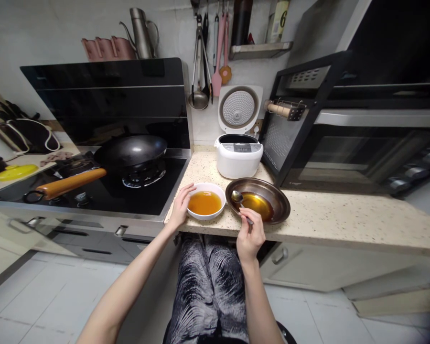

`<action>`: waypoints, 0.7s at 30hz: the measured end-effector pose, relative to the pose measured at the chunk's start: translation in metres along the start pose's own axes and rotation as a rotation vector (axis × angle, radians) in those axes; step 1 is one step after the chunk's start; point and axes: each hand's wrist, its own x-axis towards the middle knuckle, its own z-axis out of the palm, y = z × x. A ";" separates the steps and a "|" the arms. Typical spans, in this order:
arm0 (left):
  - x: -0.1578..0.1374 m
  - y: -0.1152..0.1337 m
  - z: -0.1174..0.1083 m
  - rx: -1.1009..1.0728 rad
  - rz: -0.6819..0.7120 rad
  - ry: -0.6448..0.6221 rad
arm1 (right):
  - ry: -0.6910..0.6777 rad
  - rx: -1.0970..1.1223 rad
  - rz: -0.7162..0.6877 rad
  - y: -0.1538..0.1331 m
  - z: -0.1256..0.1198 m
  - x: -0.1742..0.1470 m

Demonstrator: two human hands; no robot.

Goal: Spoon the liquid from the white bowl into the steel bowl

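Head view: the left hand (179, 206) touches a white bowl (206, 216) near the counter's (344, 217) front-left corner, its grip unclear; the right hand (251, 234) grips a spoon (237, 196) over the metal bowl (282, 205) beside it, near the front edge. Both bowls hold amber liquid (205, 204).

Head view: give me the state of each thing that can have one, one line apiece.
White bowl: upright, holding amber liquid.
Metal bowl: upright, holding amber liquid.
Spoon: held at the metal bowl; dipped or not, unclear.
Left hand: touching the white bowl.
Right hand: closed on the spoon.
Rice cooker: lid open.
Wok: resting on the stove.
Oven door: shut.
Tongs: hanging, arms apart.
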 end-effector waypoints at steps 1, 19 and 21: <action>0.000 0.000 0.000 0.001 -0.001 -0.001 | -0.015 -0.010 -0.013 0.001 0.000 0.000; 0.000 -0.002 0.000 0.011 0.009 -0.004 | -0.094 -0.007 -0.066 0.004 -0.004 0.001; 0.000 -0.002 0.000 0.009 0.014 -0.001 | -0.029 0.015 -0.035 -0.002 -0.003 0.000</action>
